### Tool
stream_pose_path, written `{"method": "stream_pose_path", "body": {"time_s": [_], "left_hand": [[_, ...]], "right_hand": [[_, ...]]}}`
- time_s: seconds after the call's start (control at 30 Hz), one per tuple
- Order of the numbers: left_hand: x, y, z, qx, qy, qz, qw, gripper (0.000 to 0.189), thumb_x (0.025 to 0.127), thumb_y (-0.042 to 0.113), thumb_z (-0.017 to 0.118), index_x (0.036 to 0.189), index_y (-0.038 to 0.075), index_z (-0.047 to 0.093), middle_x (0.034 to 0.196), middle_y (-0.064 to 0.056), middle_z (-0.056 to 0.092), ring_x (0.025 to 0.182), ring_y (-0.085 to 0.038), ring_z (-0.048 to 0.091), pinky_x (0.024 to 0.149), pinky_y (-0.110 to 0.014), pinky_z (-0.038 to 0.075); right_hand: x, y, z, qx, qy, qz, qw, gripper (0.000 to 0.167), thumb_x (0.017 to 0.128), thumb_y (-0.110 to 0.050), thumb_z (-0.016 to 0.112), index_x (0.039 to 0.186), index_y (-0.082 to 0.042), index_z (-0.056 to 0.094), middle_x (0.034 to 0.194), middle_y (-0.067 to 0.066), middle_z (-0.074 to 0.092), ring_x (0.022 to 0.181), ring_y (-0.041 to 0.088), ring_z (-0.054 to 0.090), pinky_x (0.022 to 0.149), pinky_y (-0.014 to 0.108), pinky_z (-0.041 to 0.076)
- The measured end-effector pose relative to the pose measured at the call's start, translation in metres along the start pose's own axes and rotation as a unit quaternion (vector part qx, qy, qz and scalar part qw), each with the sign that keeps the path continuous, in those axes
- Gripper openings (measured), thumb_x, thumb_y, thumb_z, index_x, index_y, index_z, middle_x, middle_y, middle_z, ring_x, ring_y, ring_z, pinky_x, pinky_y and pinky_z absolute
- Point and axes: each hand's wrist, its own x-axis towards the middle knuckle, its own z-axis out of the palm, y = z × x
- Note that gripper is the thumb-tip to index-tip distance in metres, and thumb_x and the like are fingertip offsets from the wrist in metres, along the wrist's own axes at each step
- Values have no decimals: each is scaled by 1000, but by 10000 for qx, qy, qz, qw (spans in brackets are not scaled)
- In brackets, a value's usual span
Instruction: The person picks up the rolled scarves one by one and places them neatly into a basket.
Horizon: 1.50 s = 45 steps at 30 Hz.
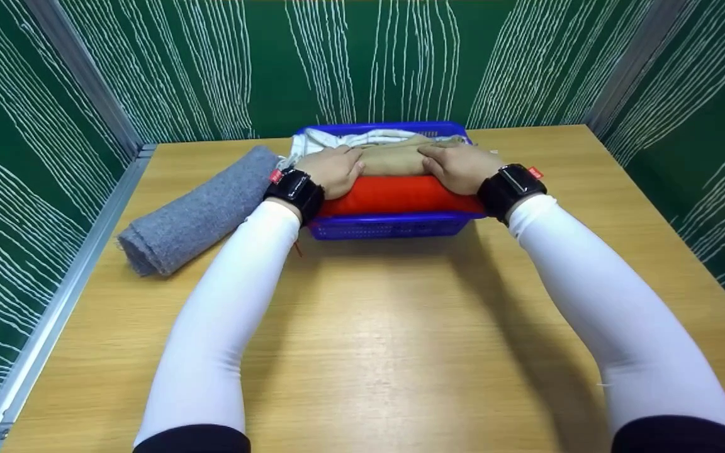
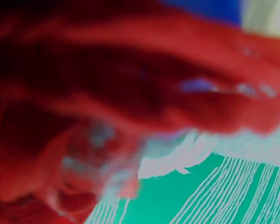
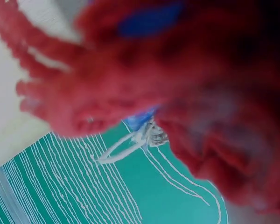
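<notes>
A blue-purple plastic basket (image 1: 394, 228) stands at the back of the table, filled with cloths. Across its front lies a rolled red cloth (image 1: 400, 195). Behind that is a rolled tan cloth (image 1: 394, 158), and a white striped cloth (image 1: 313, 139) shows at the rear. My left hand (image 1: 335, 171) rests on the left end of the tan and red cloths, fingers laid over the tan one. On the right end my right hand (image 1: 461, 167) presses likewise, thumb apart from the fingers. Blurred red cloth (image 2: 252, 112) fills much of both wrist views and hides my fingers there.
A rolled grey blanket (image 1: 202, 211) lies on the table left of the basket, by my left forearm. Green panels (image 1: 268, 69) with white lines enclose the wooden table (image 1: 375, 352) at the back and sides.
</notes>
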Motion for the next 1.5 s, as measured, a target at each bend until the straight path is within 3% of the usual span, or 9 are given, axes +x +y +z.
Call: {"method": "stream_pose_path", "body": {"time_s": [0.27, 0.47, 0.53, 0.6, 0.7, 0.87, 1.5], "left_hand": [[0, -1, -5, -17, -167, -16, 9999, 61, 118, 36, 27, 170, 4, 33, 173, -22, 38, 160, -40, 39, 133, -50, 33], [24, -25, 9, 30, -77, -39, 10000, 63, 116, 42, 26, 170, 10, 35, 171, -18, 42, 158, -39, 42, 131, -54, 35], [26, -30, 11, 34, -22, -35, 10000, 63, 116, 44, 26, 169, 11, 37, 171, -18, 43, 158, -38, 43, 131, -53, 35], [21, -29, 8, 31, 49, -11, 10000, 61, 116, 41, 27, 167, 10, 41, 168, -19, 46, 155, -40, 46, 130, -55, 38], [1, -18, -9, 12, 103, -8, 9999, 58, 116, 36, 30, 163, 6, 44, 164, -22, 49, 152, -42, 49, 127, -56, 41], [-19, -10, -24, -113, 169, -69, 9998, 58, 117, 33, 32, 166, 3, 38, 166, -24, 47, 155, -42, 46, 130, -54, 37], [-33, -23, -28, -108, 367, -305, 9988, 64, 115, 45, 40, 167, 9, 39, 170, -19, 44, 160, -36, 39, 134, -52, 32]], "right_hand": [[0, -1, -4, 95, -138, 94, 9998, 55, 117, -27, 39, 164, 3, 42, 166, 32, 44, 156, 52, 40, 132, 62, 28], [-1, 0, -10, 208, -74, -1, 9998, 54, 116, -23, 41, 163, 5, 43, 164, 35, 44, 155, 53, 41, 132, 61, 29], [-1, 0, -12, 259, -85, 26, 9996, 54, 116, -23, 41, 163, 5, 43, 164, 35, 44, 156, 52, 40, 132, 61, 29], [-2, -1, -14, 281, -54, 9, 9996, 53, 116, -21, 41, 162, 6, 43, 164, 35, 44, 156, 52, 40, 133, 60, 29], [-2, -2, -17, 275, 13, 2, 9996, 53, 116, -21, 41, 162, 5, 44, 164, 34, 45, 156, 51, 41, 133, 60, 29], [-4, -7, -22, 232, 74, 80, 9997, 54, 117, -27, 41, 163, 1, 44, 166, 31, 44, 157, 51, 39, 132, 61, 29], [-9, -28, -23, 234, 454, 43, 9987, 60, 115, -36, 46, 166, -5, 42, 169, 27, 43, 159, 49, 38, 133, 63, 28]]}}
